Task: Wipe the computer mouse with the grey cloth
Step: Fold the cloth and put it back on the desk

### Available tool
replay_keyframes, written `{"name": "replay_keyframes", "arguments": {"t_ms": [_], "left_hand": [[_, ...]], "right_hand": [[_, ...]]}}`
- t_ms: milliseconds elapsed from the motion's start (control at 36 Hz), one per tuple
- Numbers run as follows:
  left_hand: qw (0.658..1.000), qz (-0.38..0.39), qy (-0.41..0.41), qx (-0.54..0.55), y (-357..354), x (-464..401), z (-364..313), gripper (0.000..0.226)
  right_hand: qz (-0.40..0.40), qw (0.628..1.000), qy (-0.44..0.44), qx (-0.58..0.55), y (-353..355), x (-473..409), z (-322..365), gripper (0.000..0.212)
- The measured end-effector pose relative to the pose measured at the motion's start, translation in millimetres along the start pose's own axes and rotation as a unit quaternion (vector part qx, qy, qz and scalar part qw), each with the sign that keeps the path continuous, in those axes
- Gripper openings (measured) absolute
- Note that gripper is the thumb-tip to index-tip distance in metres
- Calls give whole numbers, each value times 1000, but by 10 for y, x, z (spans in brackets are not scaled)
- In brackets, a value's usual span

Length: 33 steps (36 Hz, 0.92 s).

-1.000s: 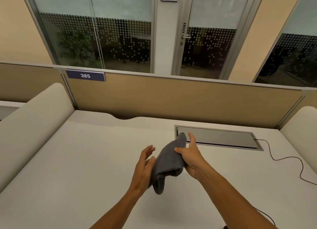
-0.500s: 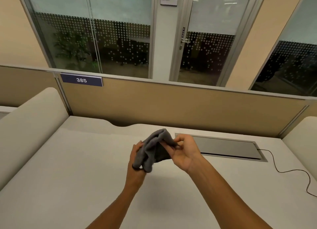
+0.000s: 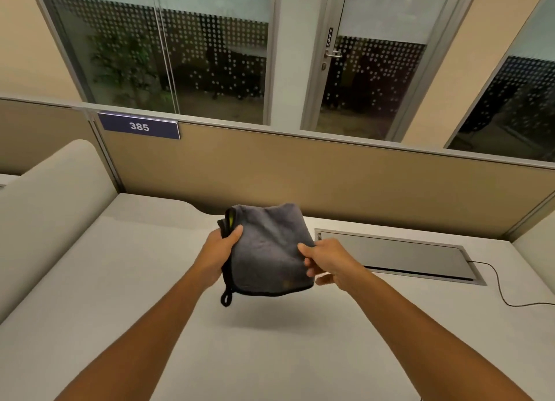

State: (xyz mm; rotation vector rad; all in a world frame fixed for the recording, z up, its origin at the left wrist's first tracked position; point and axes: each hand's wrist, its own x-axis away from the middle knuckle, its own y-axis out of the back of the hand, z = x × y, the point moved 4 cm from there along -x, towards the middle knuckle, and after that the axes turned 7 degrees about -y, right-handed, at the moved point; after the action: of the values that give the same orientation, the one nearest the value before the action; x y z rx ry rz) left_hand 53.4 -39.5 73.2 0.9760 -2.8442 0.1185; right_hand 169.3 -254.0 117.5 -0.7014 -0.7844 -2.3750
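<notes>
The grey cloth [image 3: 267, 250] is folded into a rough square and held up in the air above the white desk [image 3: 120, 295]. It has a black hem, a small black loop hanging at its lower left and a yellow tag at its top left. My left hand [image 3: 217, 253] grips its left edge, thumb on the front. My right hand [image 3: 329, 261] pinches its right edge between thumb and fingers. No computer mouse is in view.
A grey metal cable hatch [image 3: 399, 256] is set into the desk to the right of my hands, with a thin black cable [image 3: 498, 283] running from it toward the right edge. A tan partition [image 3: 300, 175] with a "385" sign [image 3: 139, 126] closes the back.
The cloth was bunched between my hands; now it is spread flat and held by both side edges. The view has tilted down slightly.
</notes>
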Motion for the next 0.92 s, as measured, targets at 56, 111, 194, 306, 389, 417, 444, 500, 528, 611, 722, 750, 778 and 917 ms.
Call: {"name": "replay_keyframes", "arguments": {"t_ms": [56,111,194,306,389,417,444,500,528,611,722,750,778,917], "left_hand": [[999,42,26,16,80,-71,3,22],[997,59,49,-18,172,-129,52,25],[993,29,81,-77,292,-224,217,16],[985,3,88,-145,330,-349,375,26],[975,5,59,-214,349,-479,379,34],[973,2,44,-229,358,-541,366,33],[970,-3,28,-243,363,-603,348,31],[964,-20,-1,-266,372,-727,308,28],[961,-30,-15,-274,376,-789,290,27],[954,-51,-48,-292,395,-954,301,22],[946,-44,-37,-318,438,-1064,496,39],[943,-28,-30,-332,448,-1066,574,51],[937,-6,-18,-348,453,-1058,659,63],[900,80,-7,-427,436,-986,982,62]], "right_hand": [[-22,999,3,40,-53,-93,-19,31],[-24,999,-7,42,-128,-211,-76,38],[-14,999,-19,38,-271,-391,-167,47],[-18,999,-24,12,-452,-591,-225,44],[-19,1000,-5,-4,-557,-704,-204,38],[-24,1000,3,-6,-589,-751,-178,35],[-32,999,11,-8,-613,-795,-145,33],[-57,998,29,-10,-647,-882,-67,33],[-71,997,40,-8,-661,-926,-28,33],[-101,993,63,-12,-712,-1059,29,33],[-99,994,40,-13,-818,-1229,-83,34],[-87,996,24,-6,-850,-1265,-147,36],[-74,997,10,5,-883,-1293,-221,41],[-74,997,14,24,-978,-1368,-454,52]]}}
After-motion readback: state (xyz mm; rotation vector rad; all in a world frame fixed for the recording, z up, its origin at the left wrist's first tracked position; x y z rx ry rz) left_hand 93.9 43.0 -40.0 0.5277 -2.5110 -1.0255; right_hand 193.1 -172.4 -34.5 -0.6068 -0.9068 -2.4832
